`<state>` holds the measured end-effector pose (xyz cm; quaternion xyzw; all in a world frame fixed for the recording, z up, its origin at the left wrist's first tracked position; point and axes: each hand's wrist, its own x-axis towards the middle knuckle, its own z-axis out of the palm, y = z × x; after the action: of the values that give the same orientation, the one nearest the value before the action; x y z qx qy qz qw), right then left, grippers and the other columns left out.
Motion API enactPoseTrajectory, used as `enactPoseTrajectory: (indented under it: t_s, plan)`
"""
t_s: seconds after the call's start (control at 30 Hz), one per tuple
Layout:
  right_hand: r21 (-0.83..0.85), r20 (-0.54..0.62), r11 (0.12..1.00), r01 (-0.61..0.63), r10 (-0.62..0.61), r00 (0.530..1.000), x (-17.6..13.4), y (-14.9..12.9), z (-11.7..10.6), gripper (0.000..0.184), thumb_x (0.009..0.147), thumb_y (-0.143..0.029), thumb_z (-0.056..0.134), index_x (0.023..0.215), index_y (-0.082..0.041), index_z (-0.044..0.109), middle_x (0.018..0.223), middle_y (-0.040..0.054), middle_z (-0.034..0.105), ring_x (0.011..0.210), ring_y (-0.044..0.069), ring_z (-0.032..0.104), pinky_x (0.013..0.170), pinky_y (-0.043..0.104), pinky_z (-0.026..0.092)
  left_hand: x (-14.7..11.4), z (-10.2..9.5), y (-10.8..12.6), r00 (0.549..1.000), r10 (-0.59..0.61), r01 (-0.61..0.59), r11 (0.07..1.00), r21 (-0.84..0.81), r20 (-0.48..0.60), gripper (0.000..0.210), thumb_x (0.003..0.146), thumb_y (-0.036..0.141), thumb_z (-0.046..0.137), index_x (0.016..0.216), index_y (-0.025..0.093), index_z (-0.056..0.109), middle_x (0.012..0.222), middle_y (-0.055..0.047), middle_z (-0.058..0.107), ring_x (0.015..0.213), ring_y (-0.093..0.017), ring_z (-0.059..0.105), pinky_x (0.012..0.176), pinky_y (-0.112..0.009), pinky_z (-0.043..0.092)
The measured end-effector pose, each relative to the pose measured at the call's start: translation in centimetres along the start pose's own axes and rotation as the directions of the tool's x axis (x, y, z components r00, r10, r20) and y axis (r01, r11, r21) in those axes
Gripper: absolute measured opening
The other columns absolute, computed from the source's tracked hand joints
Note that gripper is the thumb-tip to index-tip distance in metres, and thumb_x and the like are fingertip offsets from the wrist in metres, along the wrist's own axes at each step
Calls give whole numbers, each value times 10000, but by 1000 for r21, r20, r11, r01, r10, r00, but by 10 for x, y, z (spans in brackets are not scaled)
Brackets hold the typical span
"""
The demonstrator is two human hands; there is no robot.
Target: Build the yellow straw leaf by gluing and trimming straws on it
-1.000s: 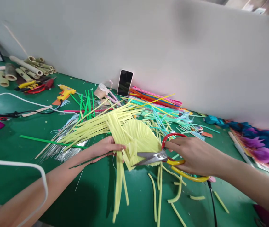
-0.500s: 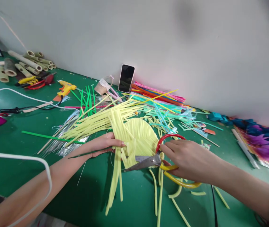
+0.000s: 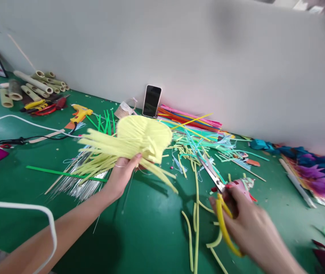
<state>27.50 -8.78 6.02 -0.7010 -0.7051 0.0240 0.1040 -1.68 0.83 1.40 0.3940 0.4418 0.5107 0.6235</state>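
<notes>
- Head view: the fuzzy pale-yellow piece [image 3: 144,135] is held above the green table [image 3: 156,236], the left hand [image 3: 121,175] clamped on its gathered strips [image 3: 102,142], thumb on top.
- Looks light, soft and bendy to me; its rounded end [image 3: 159,131] might crush, so I'd grip those strips.
- The right hand [image 3: 249,224] has fingers closed around the scissors [image 3: 219,185].

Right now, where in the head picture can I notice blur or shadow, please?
Head view: the right hand looks somewhat blurred; head view: a dark shadow lies on the green table beside the left forearm; head view: a soft grey smudge shows against the wall, cause unclear.
</notes>
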Motion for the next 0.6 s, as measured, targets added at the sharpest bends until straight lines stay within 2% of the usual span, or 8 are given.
enactPoseTrajectory:
  t_s: [0.07, 0.1, 0.13, 0.23, 0.37, 0.6]
  plan:
    - [203, -40, 973, -106, 116, 992, -20, -31, 20, 157, 927, -419, 501, 890, -276, 451, 608, -7, 657, 460, 211, 640, 426, 277, 461, -2, 5, -5, 991, 105, -104, 995, 9, -83, 437, 842, 521, 664, 1094, 168, 713, 1128, -80, 758, 1105, -289, 674, 959, -366, 524]
    - [258, -71, 960, -106, 128, 989, -26, -48, 30, 143, 907, -399, 521, 913, -275, 450, 656, 10, 683, 493, 223, 663, 443, 287, 478, -4, 7, -9, 985, 122, -124, 992, -1, -121, 428, 846, 523, 660, 1088, 174, 710, 1133, -78, 756, 1106, -287, 676, 964, -370, 526]
    - [274, -79, 957, -95, 121, 989, -30, -63, 39, 142, 891, -379, 530, 927, -274, 442, 649, 11, 682, 472, 228, 656, 427, 290, 465, -5, 9, -13, 982, 127, -128, 992, 0, -139, 420, 852, 533, 650, 1056, 170, 711, 1124, -79, 757, 1098, -281, 680, 967, -369, 529]
    - [159, -145, 981, -113, 136, 980, -27, -96, 60, 162, 877, -354, 534, 966, -256, 441, 690, 35, 686, 510, 262, 672, 424, 303, 422, -10, 12, -23, 984, 114, -113, 993, 17, -140, 410, 887, 533, 607, 1027, 159, 699, 1107, -87, 755, 1116, -281, 675, 979, -370, 527]
    - [94, -175, 995, -38, 55, 983, -14, -109, 69, 160, 905, -360, 509, 981, -233, 447, 835, 82, 697, 617, 255, 705, 434, 278, 383, -17, 13, -31, 987, 66, -59, 997, 48, -147, 444, 888, 561, 592, 1115, 187, 670, 1154, -72, 736, 1127, -274, 671, 1011, -355, 505]
    - [62, -156, 998, 7, 2, 988, -17, -112, 70, 157, 891, -320, 519, 984, -223, 436, 825, 53, 666, 578, 236, 687, 439, 276, 345, -25, 11, -38, 982, -51, 66, 995, 78, -181, 508, 860, 648, 565, 1128, 219, 620, 1351, -70, 634, 1286, -269, 560, 1078, -327, 449]
